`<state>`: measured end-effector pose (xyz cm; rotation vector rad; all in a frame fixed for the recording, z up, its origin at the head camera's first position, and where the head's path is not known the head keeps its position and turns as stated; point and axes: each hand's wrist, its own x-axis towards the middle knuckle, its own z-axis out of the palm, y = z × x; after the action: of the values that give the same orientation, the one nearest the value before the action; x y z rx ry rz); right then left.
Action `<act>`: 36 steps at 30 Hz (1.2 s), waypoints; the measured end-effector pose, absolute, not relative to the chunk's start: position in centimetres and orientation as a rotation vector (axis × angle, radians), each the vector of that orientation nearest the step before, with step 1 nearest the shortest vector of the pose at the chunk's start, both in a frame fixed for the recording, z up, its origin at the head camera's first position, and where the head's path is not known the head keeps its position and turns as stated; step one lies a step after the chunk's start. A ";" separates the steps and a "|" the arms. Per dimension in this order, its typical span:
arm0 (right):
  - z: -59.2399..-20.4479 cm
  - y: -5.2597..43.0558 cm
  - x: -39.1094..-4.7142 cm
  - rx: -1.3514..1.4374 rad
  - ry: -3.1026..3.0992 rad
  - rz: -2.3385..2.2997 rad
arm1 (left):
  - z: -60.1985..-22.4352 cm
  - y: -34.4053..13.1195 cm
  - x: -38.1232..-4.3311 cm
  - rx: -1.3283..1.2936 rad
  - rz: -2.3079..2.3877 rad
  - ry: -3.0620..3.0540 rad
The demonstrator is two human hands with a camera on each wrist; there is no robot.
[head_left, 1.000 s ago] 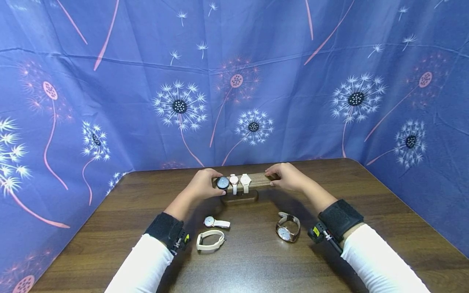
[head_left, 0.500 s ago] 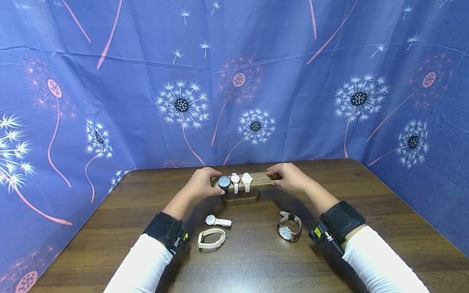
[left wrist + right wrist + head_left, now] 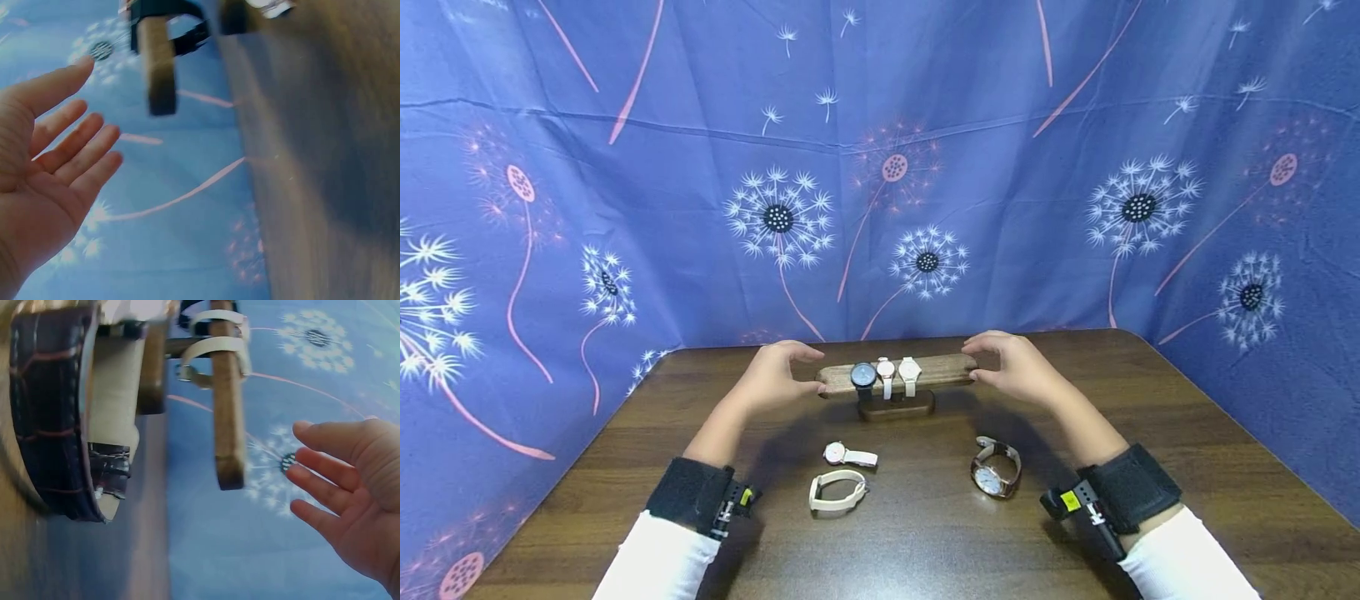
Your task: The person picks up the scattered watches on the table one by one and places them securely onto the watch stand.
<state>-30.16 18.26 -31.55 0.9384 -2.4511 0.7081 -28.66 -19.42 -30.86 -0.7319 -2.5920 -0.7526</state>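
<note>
A wooden watch stand (image 3: 943, 371) at the back of the table carries three watches on its bar: a dark-faced watch (image 3: 863, 376), a small white-strapped watch (image 3: 886, 369) and a white watch (image 3: 910, 369). Just off the bar's left end is my left hand (image 3: 771, 377), its fingers spread and holding nothing. My right hand (image 3: 1018, 367) hovers by the right end; in the right wrist view a gap parts its loosely bent fingers from the bar (image 3: 226, 425). The left wrist view shows a similar gap at the bar end (image 3: 159, 81).
In front of the stand lie a watch with a white strap (image 3: 853, 457) and a cream-strapped watch (image 3: 837, 493) on its side. Further right is a watch with a brown leather strap (image 3: 996, 471). A blue dandelion-patterned cloth (image 3: 1015, 250) hangs behind the wooden table (image 3: 925, 533).
My left hand has let go of the bar's left end and moved left. The right hand has come off the right end. The stand and watches keep their places.
</note>
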 end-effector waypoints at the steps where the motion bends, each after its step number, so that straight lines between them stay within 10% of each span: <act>1: -31.5 18.5 -29.8 0.936 -2.453 0.743 | -30.7 -19.8 -28.3 -0.737 -0.771 -2.586; 36: -35.2 17.5 -26.2 1.412 -2.853 0.660 | -31.6 -19.5 -23.5 -0.887 -0.886 -2.743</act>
<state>-26.22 17.50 -35.16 1.4120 -2.8528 0.6604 -23.45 -19.45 -31.63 -0.8868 -2.7426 -0.8857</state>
